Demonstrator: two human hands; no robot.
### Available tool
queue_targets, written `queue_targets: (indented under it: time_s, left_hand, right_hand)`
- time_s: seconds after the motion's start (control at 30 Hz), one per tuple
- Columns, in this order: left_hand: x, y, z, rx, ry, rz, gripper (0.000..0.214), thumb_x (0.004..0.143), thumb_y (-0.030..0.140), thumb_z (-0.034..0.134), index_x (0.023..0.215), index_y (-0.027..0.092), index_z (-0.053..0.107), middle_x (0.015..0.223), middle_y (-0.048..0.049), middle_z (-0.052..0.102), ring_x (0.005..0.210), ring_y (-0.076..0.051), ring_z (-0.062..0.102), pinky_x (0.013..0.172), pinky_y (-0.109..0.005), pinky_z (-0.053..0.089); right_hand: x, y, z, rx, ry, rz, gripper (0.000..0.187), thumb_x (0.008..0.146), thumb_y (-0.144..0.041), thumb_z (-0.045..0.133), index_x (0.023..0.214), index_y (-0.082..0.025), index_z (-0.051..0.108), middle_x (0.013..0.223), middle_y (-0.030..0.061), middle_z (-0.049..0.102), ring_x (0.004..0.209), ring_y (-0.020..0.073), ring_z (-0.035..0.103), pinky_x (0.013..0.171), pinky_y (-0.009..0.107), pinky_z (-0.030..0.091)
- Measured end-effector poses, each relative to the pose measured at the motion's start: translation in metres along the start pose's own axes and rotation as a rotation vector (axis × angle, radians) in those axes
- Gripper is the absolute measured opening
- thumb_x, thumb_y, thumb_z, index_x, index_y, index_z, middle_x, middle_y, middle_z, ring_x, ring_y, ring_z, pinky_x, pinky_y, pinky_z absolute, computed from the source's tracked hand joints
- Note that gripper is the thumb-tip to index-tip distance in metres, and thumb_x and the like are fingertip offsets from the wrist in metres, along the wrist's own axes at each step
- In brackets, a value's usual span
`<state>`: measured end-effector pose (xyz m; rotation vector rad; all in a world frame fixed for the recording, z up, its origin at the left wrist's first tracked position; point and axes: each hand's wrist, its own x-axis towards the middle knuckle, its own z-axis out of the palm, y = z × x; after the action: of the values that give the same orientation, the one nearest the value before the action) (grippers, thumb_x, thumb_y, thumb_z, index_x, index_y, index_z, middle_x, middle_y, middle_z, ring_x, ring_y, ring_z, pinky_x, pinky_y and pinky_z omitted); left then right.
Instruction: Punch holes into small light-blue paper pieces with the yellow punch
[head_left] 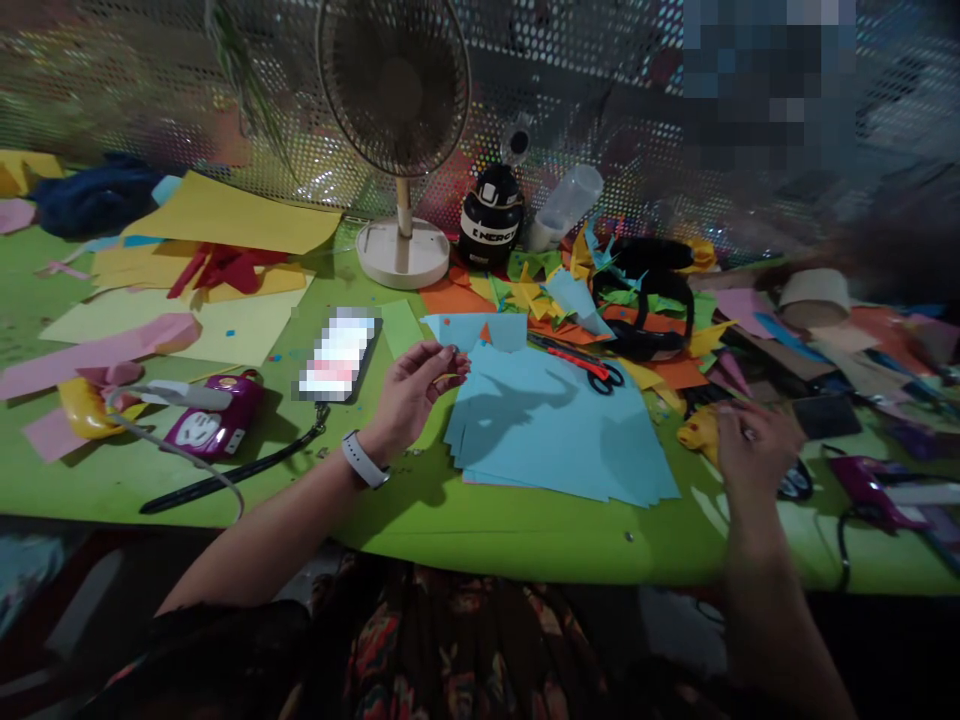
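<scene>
My left hand [422, 392], with a pale watch band at the wrist, is raised by the left edge of a stack of light blue paper sheets [555, 425]. Its thumb and fingertips are pinched together; whatever is between them is too small to make out. Right of the stack, my right hand [759, 445] is closed over the right end of a yellow tool [699, 433], slightly blurred, so its kind is unclear. Red and black scissors [581, 367] lie across the stack's upper right corner. Behind the stack rests another light blue paper piece [502, 328].
At the back stand a fan [403, 250], a black jar [491, 222] and folded paper pieces [525, 295]. On the left are a lit phone [339, 355], a purple power strip [217, 412] and yellow sheets [240, 212]. Another purple power strip [877, 492] lies far right.
</scene>
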<state>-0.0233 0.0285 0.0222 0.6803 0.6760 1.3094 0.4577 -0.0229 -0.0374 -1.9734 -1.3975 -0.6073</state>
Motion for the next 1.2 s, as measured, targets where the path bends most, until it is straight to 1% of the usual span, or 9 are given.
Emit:
queue_targets:
  time_s: [0.07, 0.13, 0.3, 0.4, 0.57, 0.7, 0.93, 1.07, 1.2]
  left_hand:
    - [0.003, 0.004, -0.002, -0.016, 0.024, 0.029, 0.015, 0.075, 0.024, 0.079, 0.084, 0.018, 0.068, 0.080, -0.0016, 0.073, 0.075, -0.011, 0.069, 0.071, -0.024, 0.055]
    - [0.007, 0.009, -0.005, -0.018, 0.055, 0.065, 0.015, 0.075, 0.024, 0.078, 0.084, 0.018, 0.068, 0.080, -0.0014, 0.073, 0.075, -0.011, 0.069, 0.070, -0.023, 0.055]
    - [0.013, 0.021, -0.009, -0.021, 0.116, 0.145, 0.017, 0.073, 0.024, 0.080, 0.081, 0.019, 0.065, 0.076, 0.0001, 0.071, 0.073, -0.011, 0.068, 0.068, -0.022, 0.055]
    - [0.015, 0.025, -0.010, -0.032, 0.146, 0.162, 0.017, 0.073, 0.023, 0.079, 0.080, 0.020, 0.064, 0.073, 0.0005, 0.069, 0.071, -0.010, 0.068, 0.066, -0.021, 0.054]
    - [0.018, 0.024, -0.012, -0.059, 0.147, 0.173, 0.017, 0.072, 0.021, 0.079, 0.080, 0.019, 0.064, 0.071, 0.0007, 0.069, 0.070, -0.010, 0.068, 0.065, -0.020, 0.055]
    - [0.017, 0.023, -0.013, -0.058, 0.134, 0.177, 0.016, 0.073, 0.021, 0.079, 0.081, 0.019, 0.066, 0.071, 0.0008, 0.069, 0.069, -0.010, 0.068, 0.065, -0.020, 0.055]
    - [0.016, 0.022, -0.014, -0.041, 0.097, 0.187, 0.014, 0.075, 0.022, 0.078, 0.081, 0.019, 0.066, 0.074, 0.0006, 0.070, 0.071, -0.009, 0.067, 0.067, -0.020, 0.055]
    - [0.016, 0.019, -0.015, -0.032, 0.101, 0.185, 0.017, 0.073, 0.023, 0.079, 0.082, 0.019, 0.066, 0.074, 0.0011, 0.069, 0.071, -0.009, 0.067, 0.067, -0.021, 0.055]
    - [0.018, 0.018, -0.016, -0.012, 0.124, 0.180, 0.018, 0.073, 0.025, 0.080, 0.082, 0.019, 0.065, 0.073, 0.0015, 0.069, 0.071, -0.009, 0.067, 0.068, -0.021, 0.054]
  right_hand:
    - [0.004, -0.021, 0.003, -0.001, 0.056, -0.044, 0.049, 0.085, -0.065, 0.043, 0.072, -0.026, 0.068, 0.098, 0.0140, 0.070, 0.108, 0.0338, 0.062, 0.100, 0.056, 0.042]
    - [0.004, -0.056, 0.005, 0.053, 0.017, -0.144, 0.052, 0.086, -0.068, 0.044, 0.085, -0.025, 0.073, 0.109, 0.0151, 0.068, 0.119, 0.0328, 0.056, 0.103, 0.053, 0.040]
    - [-0.016, -0.181, 0.012, 0.235, -0.360, -0.405, 0.057, 0.095, -0.061, 0.035, 0.125, -0.023, 0.065, 0.141, 0.0139, 0.051, 0.139, 0.0318, 0.036, 0.112, 0.056, 0.030]
    - [-0.029, -0.251, 0.018, 0.263, -0.573, -0.532, 0.059, 0.095, -0.063, 0.035, 0.137, -0.027, 0.056, 0.153, 0.0104, 0.038, 0.146, 0.0329, 0.023, 0.115, 0.059, 0.022]
    - [-0.038, -0.324, 0.031, 0.224, -0.737, -0.683, 0.060, 0.094, -0.062, 0.041, 0.141, -0.027, 0.051, 0.159, 0.0098, 0.029, 0.149, 0.0348, 0.017, 0.118, 0.057, 0.018]
    - [-0.044, -0.348, 0.040, 0.212, -0.714, -0.729, 0.061, 0.093, -0.062, 0.042, 0.142, -0.026, 0.051, 0.160, 0.0099, 0.029, 0.149, 0.0320, 0.017, 0.119, 0.054, 0.015]
    - [-0.050, -0.364, 0.054, 0.184, -0.732, -0.734, 0.067, 0.091, -0.068, 0.039, 0.134, -0.021, 0.058, 0.159, 0.0124, 0.031, 0.148, 0.0332, 0.020, 0.119, 0.056, 0.015]
    - [-0.045, -0.359, 0.053, 0.192, -0.715, -0.725, 0.062, 0.093, -0.064, 0.039, 0.137, -0.023, 0.056, 0.158, 0.0110, 0.032, 0.148, 0.0313, 0.021, 0.120, 0.054, 0.013]
    - [-0.033, -0.335, 0.040, 0.364, -0.724, -0.601, 0.054, 0.097, -0.058, 0.038, 0.135, -0.025, 0.059, 0.155, 0.0084, 0.038, 0.147, 0.0289, 0.024, 0.118, 0.052, 0.020]
